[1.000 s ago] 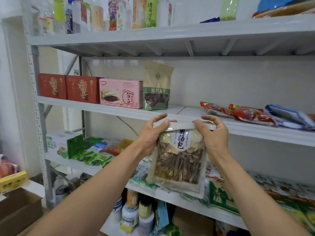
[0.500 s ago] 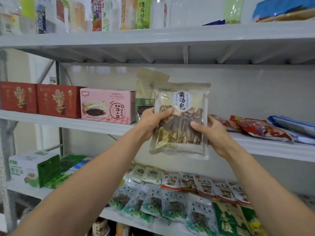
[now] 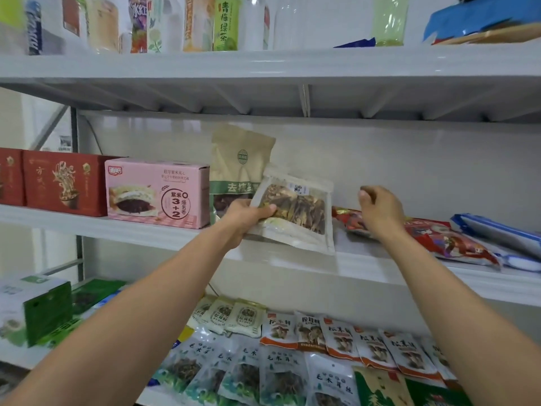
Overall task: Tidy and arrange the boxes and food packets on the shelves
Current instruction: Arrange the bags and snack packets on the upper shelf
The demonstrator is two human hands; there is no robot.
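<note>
A clear packet of dried mushrooms (image 3: 295,210) leans tilted on the middle shelf (image 3: 164,234), just right of a tall beige and green pouch (image 3: 238,168). My left hand (image 3: 248,216) grips the packet's left edge, thumb on its front. My right hand (image 3: 379,210) hovers apart to the right of the packet, fingers loosely curled and holding nothing, above the red snack packets (image 3: 439,238). A pink box (image 3: 156,193) and dark red boxes (image 3: 63,183) stand in a row to the left of the pouch.
Blue and white packets (image 3: 497,232) lie at the shelf's far right. Bottles (image 3: 225,23) line the top shelf. On the lower shelf lie several mushroom packets (image 3: 281,373) and a green and white box (image 3: 32,306). White wall backs the shelves.
The packet has moved up and back onto the middle shelf beside the beige pouch. My right hand has let go of it and moved right; my left hand still holds it.
</note>
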